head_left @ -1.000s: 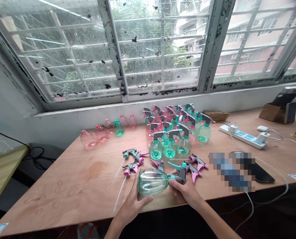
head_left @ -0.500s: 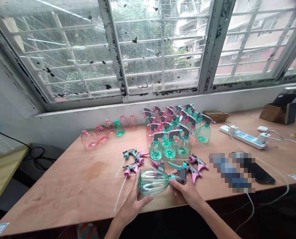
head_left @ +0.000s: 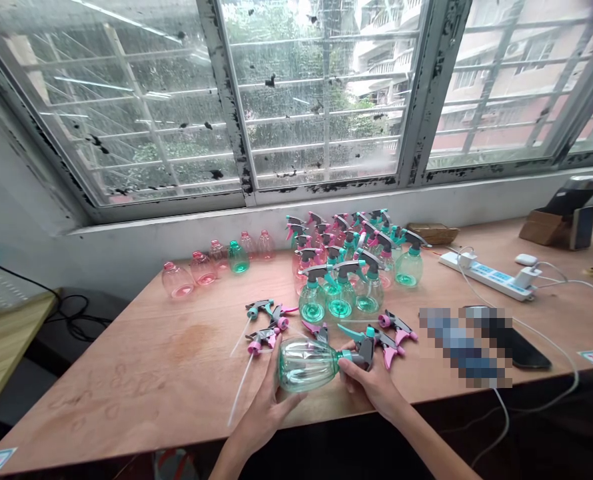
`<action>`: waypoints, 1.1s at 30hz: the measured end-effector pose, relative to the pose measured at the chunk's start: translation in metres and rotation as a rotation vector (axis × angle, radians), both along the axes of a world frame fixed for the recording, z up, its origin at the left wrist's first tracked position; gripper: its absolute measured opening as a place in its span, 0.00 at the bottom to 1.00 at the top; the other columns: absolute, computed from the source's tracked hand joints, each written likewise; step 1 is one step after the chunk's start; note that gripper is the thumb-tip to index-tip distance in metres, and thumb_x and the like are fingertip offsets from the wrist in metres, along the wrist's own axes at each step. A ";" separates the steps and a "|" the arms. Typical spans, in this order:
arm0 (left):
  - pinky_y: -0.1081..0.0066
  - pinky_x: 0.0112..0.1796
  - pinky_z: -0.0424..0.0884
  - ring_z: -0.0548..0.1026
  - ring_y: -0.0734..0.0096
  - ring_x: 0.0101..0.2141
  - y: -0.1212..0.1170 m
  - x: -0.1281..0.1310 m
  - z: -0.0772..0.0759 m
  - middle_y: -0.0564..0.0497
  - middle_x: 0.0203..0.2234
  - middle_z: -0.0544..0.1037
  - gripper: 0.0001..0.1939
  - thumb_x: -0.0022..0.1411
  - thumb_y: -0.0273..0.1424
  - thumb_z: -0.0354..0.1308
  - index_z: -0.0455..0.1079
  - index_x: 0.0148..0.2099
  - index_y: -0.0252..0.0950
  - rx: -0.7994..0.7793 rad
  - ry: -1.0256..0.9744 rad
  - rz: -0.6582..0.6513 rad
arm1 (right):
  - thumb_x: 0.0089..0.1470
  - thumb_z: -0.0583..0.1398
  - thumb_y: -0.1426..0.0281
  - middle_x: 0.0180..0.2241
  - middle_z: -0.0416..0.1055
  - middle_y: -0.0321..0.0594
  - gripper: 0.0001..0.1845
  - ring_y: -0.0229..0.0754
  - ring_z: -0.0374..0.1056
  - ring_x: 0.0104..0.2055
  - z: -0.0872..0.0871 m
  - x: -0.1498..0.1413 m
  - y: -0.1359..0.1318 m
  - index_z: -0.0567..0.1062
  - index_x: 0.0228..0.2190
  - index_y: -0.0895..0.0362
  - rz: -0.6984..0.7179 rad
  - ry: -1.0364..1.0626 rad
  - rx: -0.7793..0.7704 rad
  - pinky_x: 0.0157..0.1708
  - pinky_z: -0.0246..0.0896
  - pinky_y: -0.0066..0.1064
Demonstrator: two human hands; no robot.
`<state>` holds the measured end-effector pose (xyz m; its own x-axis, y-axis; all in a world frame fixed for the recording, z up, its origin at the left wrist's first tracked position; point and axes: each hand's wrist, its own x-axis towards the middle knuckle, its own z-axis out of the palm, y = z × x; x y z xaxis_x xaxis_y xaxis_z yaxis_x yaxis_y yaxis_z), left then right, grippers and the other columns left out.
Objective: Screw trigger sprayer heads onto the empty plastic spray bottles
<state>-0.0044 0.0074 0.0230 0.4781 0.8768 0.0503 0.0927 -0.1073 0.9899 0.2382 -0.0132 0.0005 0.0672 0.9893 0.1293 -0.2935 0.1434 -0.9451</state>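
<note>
A clear green spray bottle (head_left: 307, 364) lies sideways between my hands, above the front of the table. My left hand (head_left: 271, 397) is wrapped round its base end, the thumb along the near side. At the neck, my right hand (head_left: 364, 377) grips the teal collar of the grey and teal spray head (head_left: 366, 348), whose nozzle points up. Behind the bottle lie loose spray heads: a teal one (head_left: 259, 307), pink ones to the left (head_left: 262, 339) and pink ones to the right (head_left: 398, 325). Some have white dip tubes sticking out. My right fingers are partly hidden behind the neck.
Several bottles with spray heads (head_left: 340, 299) stand grouped at the back middle. Headless pink bottles (head_left: 177, 280) and a green one (head_left: 238, 257) line the back left. A white power strip (head_left: 486, 275), cables and a dark phone-like object (head_left: 526, 347) lie to the right.
Almost nothing differs. Both hands keep hold of the spray bottle in the same place, and the view shifts only very slightly.
</note>
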 end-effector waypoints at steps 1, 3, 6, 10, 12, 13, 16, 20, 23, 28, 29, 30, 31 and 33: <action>0.52 0.71 0.44 0.44 0.51 0.73 0.000 -0.001 0.000 0.53 0.76 0.36 0.56 0.64 0.39 0.66 0.25 0.76 0.54 -0.002 0.012 0.005 | 0.54 0.70 0.55 0.18 0.72 0.29 0.20 0.36 0.63 0.16 0.000 0.000 0.000 0.70 0.36 0.54 -0.001 -0.001 -0.001 0.19 0.57 0.28; 0.51 0.71 0.42 0.43 0.51 0.73 0.001 -0.002 -0.001 0.51 0.76 0.38 0.57 0.63 0.40 0.67 0.27 0.76 0.52 -0.011 0.032 0.015 | 0.54 0.70 0.55 0.17 0.72 0.29 0.20 0.37 0.63 0.16 0.000 0.000 -0.001 0.70 0.36 0.54 -0.003 -0.005 -0.003 0.19 0.57 0.28; 0.51 0.71 0.44 0.45 0.50 0.73 0.002 -0.004 -0.002 0.48 0.75 0.46 0.52 0.63 0.43 0.66 0.36 0.77 0.47 -0.027 0.040 0.008 | 0.54 0.70 0.55 0.17 0.72 0.29 0.20 0.37 0.63 0.16 0.000 0.000 0.000 0.70 0.36 0.54 -0.003 -0.008 -0.005 0.19 0.58 0.29; 0.50 0.70 0.48 0.50 0.48 0.72 0.003 -0.004 -0.002 0.48 0.74 0.51 0.49 0.65 0.43 0.65 0.39 0.77 0.47 -0.029 0.035 -0.006 | 0.54 0.70 0.55 0.18 0.72 0.29 0.20 0.37 0.63 0.16 -0.001 0.001 0.000 0.69 0.37 0.54 -0.004 -0.010 -0.003 0.19 0.57 0.29; 0.51 0.70 0.47 0.48 0.50 0.73 0.002 -0.002 -0.001 0.51 0.76 0.44 0.52 0.65 0.41 0.66 0.33 0.77 0.51 -0.018 0.023 -0.004 | 0.54 0.70 0.56 0.17 0.72 0.29 0.20 0.36 0.62 0.16 -0.002 0.001 0.000 0.69 0.37 0.54 -0.002 -0.009 -0.002 0.19 0.57 0.28; 0.51 0.70 0.46 0.47 0.51 0.73 0.001 -0.002 -0.001 0.52 0.76 0.41 0.53 0.65 0.40 0.65 0.29 0.76 0.53 -0.011 0.015 -0.005 | 0.54 0.70 0.56 0.17 0.72 0.28 0.20 0.36 0.62 0.16 -0.003 0.001 0.000 0.69 0.37 0.54 -0.002 -0.009 -0.002 0.19 0.57 0.28; 0.51 0.71 0.45 0.47 0.52 0.73 -0.001 0.000 0.001 0.54 0.76 0.35 0.54 0.67 0.39 0.64 0.24 0.75 0.56 0.001 -0.005 -0.010 | 0.54 0.70 0.55 0.17 0.72 0.28 0.21 0.36 0.62 0.16 -0.004 0.001 0.001 0.69 0.37 0.54 0.000 -0.006 -0.003 0.19 0.56 0.28; 0.52 0.71 0.44 0.45 0.52 0.73 -0.001 0.000 0.002 0.52 0.76 0.37 0.57 0.64 0.40 0.67 0.24 0.76 0.54 -0.002 0.018 0.005 | 0.54 0.70 0.55 0.17 0.71 0.28 0.21 0.36 0.62 0.16 -0.004 0.000 0.001 0.69 0.37 0.54 0.003 -0.004 -0.004 0.19 0.57 0.27; 0.52 0.71 0.46 0.47 0.51 0.73 -0.001 -0.002 0.002 0.49 0.76 0.44 0.55 0.64 0.42 0.66 0.28 0.77 0.49 -0.023 0.043 0.003 | 0.54 0.71 0.55 0.18 0.71 0.29 0.21 0.36 0.62 0.17 -0.004 0.000 0.000 0.69 0.36 0.54 0.007 -0.005 -0.005 0.19 0.58 0.28; 0.51 0.71 0.45 0.46 0.50 0.73 -0.001 -0.002 0.002 0.48 0.75 0.45 0.53 0.65 0.42 0.65 0.31 0.77 0.49 -0.016 0.053 0.016 | 0.53 0.71 0.55 0.18 0.71 0.29 0.20 0.36 0.61 0.17 -0.003 0.001 0.000 0.69 0.35 0.53 0.008 -0.004 -0.006 0.19 0.57 0.27; 0.51 0.71 0.43 0.43 0.51 0.73 -0.001 -0.002 0.001 0.50 0.76 0.43 0.54 0.65 0.41 0.65 0.30 0.77 0.50 -0.010 0.054 0.021 | 0.54 0.71 0.55 0.18 0.71 0.29 0.20 0.36 0.61 0.17 -0.002 0.001 0.000 0.69 0.35 0.53 0.009 -0.005 -0.006 0.19 0.57 0.27; 0.51 0.71 0.41 0.41 0.52 0.74 -0.001 -0.002 0.001 0.52 0.76 0.41 0.55 0.64 0.41 0.66 0.28 0.76 0.52 -0.002 0.053 0.023 | 0.54 0.71 0.55 0.18 0.71 0.29 0.20 0.36 0.62 0.17 -0.002 0.001 0.000 0.70 0.36 0.54 0.011 -0.007 -0.007 0.19 0.57 0.28; 0.52 0.71 0.41 0.41 0.52 0.74 -0.001 -0.001 0.001 0.53 0.76 0.38 0.55 0.65 0.40 0.65 0.26 0.76 0.53 0.007 0.050 0.021 | 0.54 0.70 0.55 0.18 0.71 0.29 0.20 0.36 0.62 0.17 -0.002 0.001 0.001 0.70 0.36 0.54 0.013 -0.009 -0.008 0.19 0.57 0.28; 0.52 0.71 0.43 0.44 0.53 0.73 -0.001 -0.001 0.001 0.54 0.76 0.36 0.54 0.67 0.40 0.63 0.24 0.75 0.54 0.019 0.040 0.009 | 0.54 0.70 0.55 0.17 0.71 0.29 0.20 0.37 0.62 0.17 -0.002 0.002 0.001 0.70 0.36 0.54 0.016 -0.013 -0.008 0.19 0.57 0.28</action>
<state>-0.0049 0.0061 0.0239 0.4725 0.8800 0.0474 0.1337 -0.1247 0.9831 0.2397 -0.0122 -0.0014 0.0501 0.9912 0.1222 -0.2837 0.1314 -0.9499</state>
